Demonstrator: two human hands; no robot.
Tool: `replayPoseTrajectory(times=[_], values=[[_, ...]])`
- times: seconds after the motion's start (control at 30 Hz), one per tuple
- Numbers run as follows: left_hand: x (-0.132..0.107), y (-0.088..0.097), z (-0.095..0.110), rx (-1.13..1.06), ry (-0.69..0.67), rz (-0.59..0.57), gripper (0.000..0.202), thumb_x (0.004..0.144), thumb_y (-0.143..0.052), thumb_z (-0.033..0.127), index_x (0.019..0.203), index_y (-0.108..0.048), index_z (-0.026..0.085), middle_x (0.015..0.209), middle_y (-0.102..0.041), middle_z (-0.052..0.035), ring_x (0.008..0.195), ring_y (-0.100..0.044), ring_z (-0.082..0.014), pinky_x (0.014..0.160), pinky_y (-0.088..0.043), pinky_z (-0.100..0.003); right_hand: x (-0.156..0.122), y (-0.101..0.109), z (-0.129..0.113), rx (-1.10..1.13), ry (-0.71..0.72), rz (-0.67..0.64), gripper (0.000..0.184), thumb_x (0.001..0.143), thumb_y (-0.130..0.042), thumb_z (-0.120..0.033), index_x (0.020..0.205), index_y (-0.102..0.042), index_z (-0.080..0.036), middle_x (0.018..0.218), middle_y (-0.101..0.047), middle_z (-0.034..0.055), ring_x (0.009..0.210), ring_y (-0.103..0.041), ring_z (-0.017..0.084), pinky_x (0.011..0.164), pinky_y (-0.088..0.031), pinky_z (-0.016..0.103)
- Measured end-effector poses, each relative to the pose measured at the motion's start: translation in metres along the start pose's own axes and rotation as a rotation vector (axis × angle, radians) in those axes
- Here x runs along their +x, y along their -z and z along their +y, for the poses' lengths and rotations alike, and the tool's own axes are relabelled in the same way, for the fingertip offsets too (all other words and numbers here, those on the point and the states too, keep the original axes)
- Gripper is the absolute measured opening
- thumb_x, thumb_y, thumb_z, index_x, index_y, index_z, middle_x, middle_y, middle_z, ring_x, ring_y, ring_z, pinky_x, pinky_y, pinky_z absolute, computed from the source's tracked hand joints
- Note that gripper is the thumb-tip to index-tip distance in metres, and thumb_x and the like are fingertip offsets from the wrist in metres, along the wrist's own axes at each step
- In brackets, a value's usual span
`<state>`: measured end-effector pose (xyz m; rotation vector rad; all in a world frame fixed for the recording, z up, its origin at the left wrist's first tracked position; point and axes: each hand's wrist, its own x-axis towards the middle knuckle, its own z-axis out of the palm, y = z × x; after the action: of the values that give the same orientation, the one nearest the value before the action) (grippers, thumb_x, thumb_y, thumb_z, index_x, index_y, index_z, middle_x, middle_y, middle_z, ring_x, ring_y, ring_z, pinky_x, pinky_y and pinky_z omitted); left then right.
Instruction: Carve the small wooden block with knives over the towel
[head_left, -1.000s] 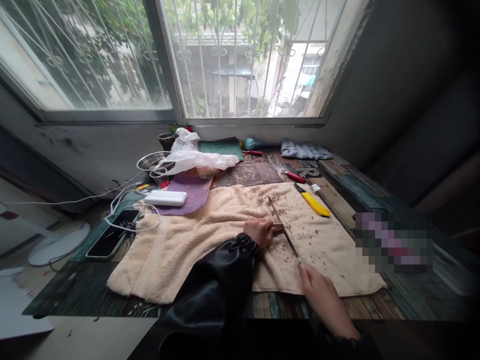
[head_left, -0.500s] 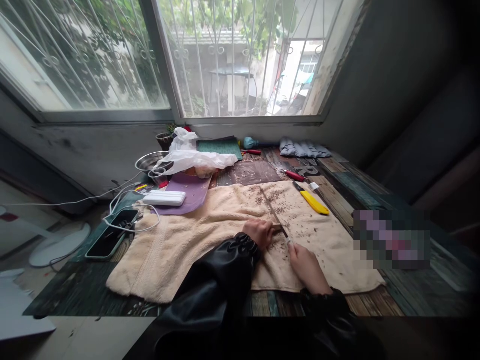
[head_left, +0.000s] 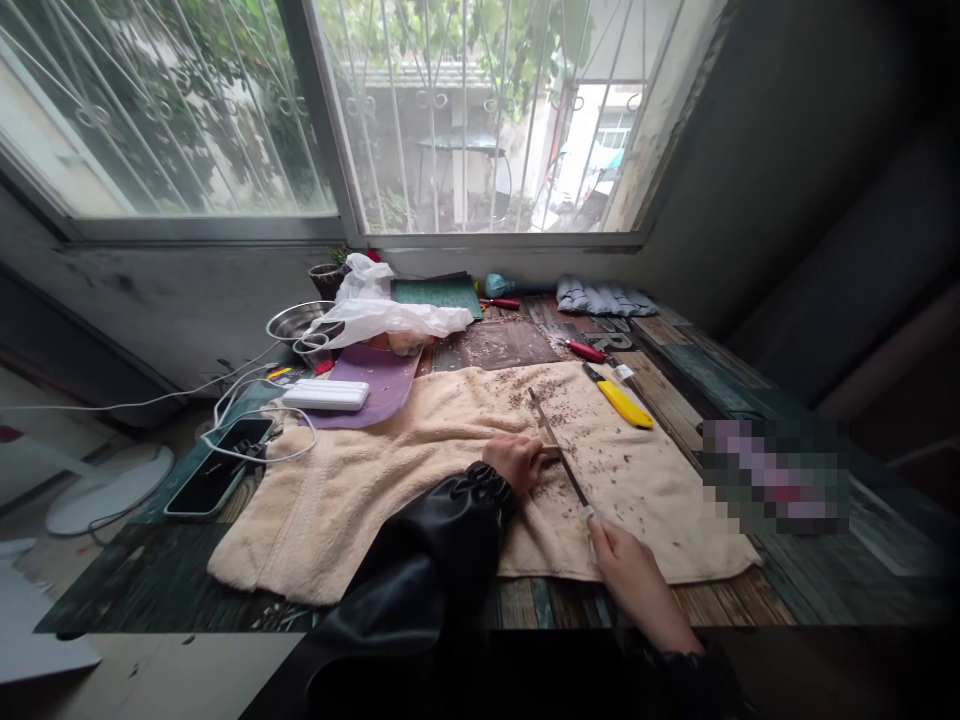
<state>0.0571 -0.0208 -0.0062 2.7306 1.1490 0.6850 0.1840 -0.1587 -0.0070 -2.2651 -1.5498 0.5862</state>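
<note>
On the beige towel point(head_left: 420, 470), a thin file point(head_left: 556, 456) runs diagonally away from the person. The right hand point(head_left: 626, 570) grips its near end; the left hand point(head_left: 517, 462), closed, pins a small workpiece point(head_left: 553, 452) beneath it.

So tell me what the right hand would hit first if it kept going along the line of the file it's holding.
Probably the left hand: the right hand points its file up-left, across the small piece that hand pins on the towel. Depth is unclear.
</note>
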Motion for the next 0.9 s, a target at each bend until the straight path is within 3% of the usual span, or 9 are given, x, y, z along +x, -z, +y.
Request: replayPoseTrajectory(times=[0.13, 0.27, 0.37, 0.63, 0.9], values=[[-0.001, -0.004, 0.002, 0.009, -0.067, 0.015, 0.02, 0.077, -0.039, 0.032, 0.069, -0.054, 0.019, 0.07, -0.06, -0.0012, 0.07, -0.053, -0.0132, 0.065, -0.033, -0.026, 0.026, 0.001, -0.01, -0.113, -0.031, 0.006, 0.04, 0.079, -0.02, -0.035, 0.065, -0.054, -0.017, 0.066, -0.06, 0.0073, 0.059, -0.051, 0.014, 0.053, -0.03, 0.021], [-0.001, -0.004, 0.003, 0.006, -0.018, 0.023, 0.021, 0.077, -0.04, 0.033, 0.07, -0.054, 0.019, 0.069, -0.059, -0.002, 0.07, -0.053, -0.0133, 0.064, -0.033, -0.026, 0.049, 0.002, -0.02, -0.135, 0.006, 0.016, 0.041, 0.08, -0.021, -0.035, 0.067, -0.056, -0.017, 0.065, -0.06, 0.0066, 0.059, -0.051, 0.012, 0.053, -0.03, 0.02], [0.0, -0.002, 0.003, 0.0, -0.015, 0.019, 0.021, 0.076, -0.041, 0.034, 0.07, -0.055, 0.019, 0.069, -0.06, -0.0014, 0.07, -0.053, -0.0132, 0.064, -0.033, -0.026, 0.043, 0.001, -0.017, -0.12, 0.016, 0.019, 0.04, 0.08, -0.021, -0.034, 0.068, -0.056, -0.017, 0.064, -0.06, 0.0064, 0.058, -0.051, 0.013, 0.053, -0.03, 0.02], [0.0, -0.003, 0.0, 0.024, -0.055, 0.026, 0.021, 0.077, -0.04, 0.034, 0.069, -0.054, 0.02, 0.072, -0.06, 0.0, 0.069, -0.053, -0.0133, 0.065, -0.033, -0.026, -0.006, -0.001, 0.005, -0.013, -0.013, -0.002, 0.039, 0.08, -0.02, -0.036, 0.065, -0.052, -0.019, 0.064, -0.06, 0.0051, 0.06, -0.053, 0.013, 0.055, -0.032, 0.02], [-0.002, -0.004, 0.002, 0.017, -0.053, 0.03, 0.021, 0.078, -0.038, 0.033, 0.07, -0.053, 0.02, 0.071, -0.06, -0.0006, 0.07, -0.053, -0.013, 0.065, -0.033, -0.025, 0.042, 0.001, -0.02, -0.125, -0.007, 0.021, 0.04, 0.08, -0.022, -0.033, 0.068, -0.056, -0.017, 0.065, -0.06, 0.0064, 0.058, -0.05, 0.012, 0.053, -0.029, 0.02]])
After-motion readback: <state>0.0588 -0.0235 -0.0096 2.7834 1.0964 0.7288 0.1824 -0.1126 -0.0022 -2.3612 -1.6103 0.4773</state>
